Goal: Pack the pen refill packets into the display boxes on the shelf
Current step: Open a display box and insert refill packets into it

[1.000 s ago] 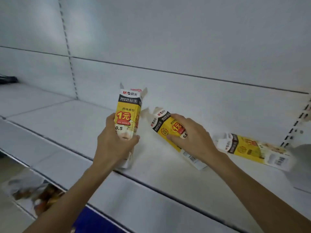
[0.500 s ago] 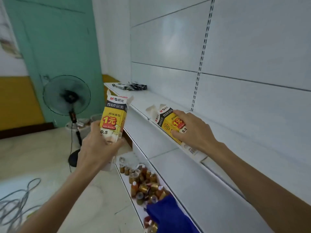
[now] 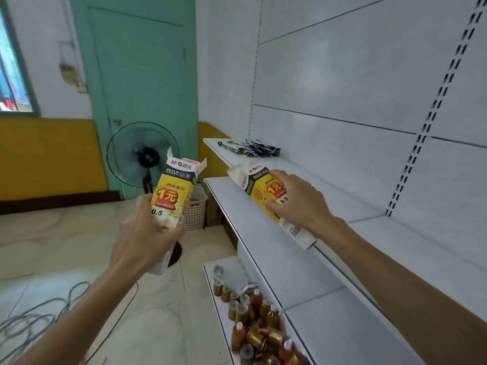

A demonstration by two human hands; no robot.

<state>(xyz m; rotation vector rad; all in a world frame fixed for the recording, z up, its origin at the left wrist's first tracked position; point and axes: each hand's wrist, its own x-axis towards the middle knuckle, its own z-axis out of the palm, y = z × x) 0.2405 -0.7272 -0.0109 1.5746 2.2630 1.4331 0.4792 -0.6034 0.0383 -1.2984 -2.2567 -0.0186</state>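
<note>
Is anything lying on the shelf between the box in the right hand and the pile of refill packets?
Nothing visible. Between the box in the right hand and the refill packets at the far end, the shelf shows only bare white surface.

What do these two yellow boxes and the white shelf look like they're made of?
Upright box, in the left hand: printed cardboard, slightly glossy; its opened top flaps show pale, bent edges. Tilted box, in the right hand: seemingly the same printed card, flaps likewise creased. Shelf: probably painted metal, smooth white with a soft sheen.
</note>
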